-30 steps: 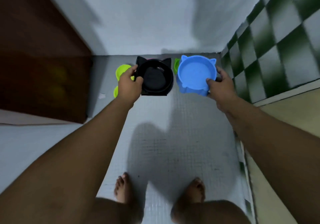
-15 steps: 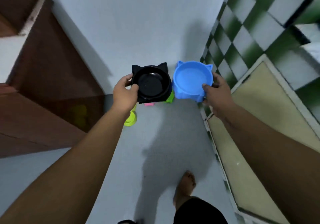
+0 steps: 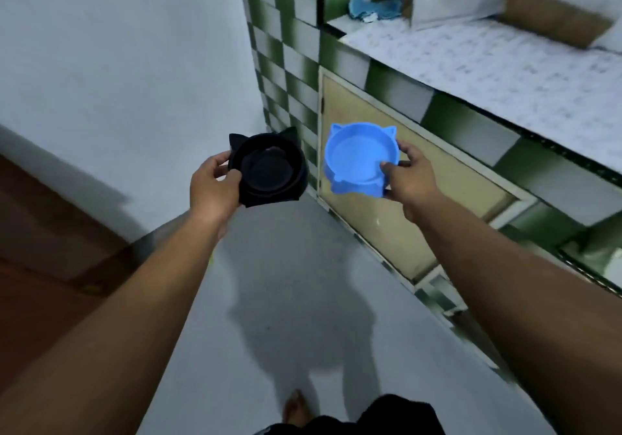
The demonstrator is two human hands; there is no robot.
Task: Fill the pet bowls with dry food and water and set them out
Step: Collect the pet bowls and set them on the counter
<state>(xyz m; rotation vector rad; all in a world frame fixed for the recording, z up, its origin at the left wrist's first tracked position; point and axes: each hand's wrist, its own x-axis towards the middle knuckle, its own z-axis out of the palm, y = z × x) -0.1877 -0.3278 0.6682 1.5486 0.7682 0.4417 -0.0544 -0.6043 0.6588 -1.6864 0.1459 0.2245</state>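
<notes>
Held up above the grey floor (image 3: 303,283), apart from each other and seemingly empty. Gripped the black cat-eared bowl (image 3: 267,170) at its left rim with the left hand (image 3: 215,184), thumb hooked over the lip. Pinched the blue cat-eared bowl (image 3: 360,160) at its right rim with the right hand (image 3: 409,179), thumb on the inner edge. Best kept level and clear of the cabinet door (image 3: 387,232), probably bound for the tiled worktop (image 3: 505,64) on the right. Would have needed support under the base once filled, to avoid tipping and spilling.
</notes>
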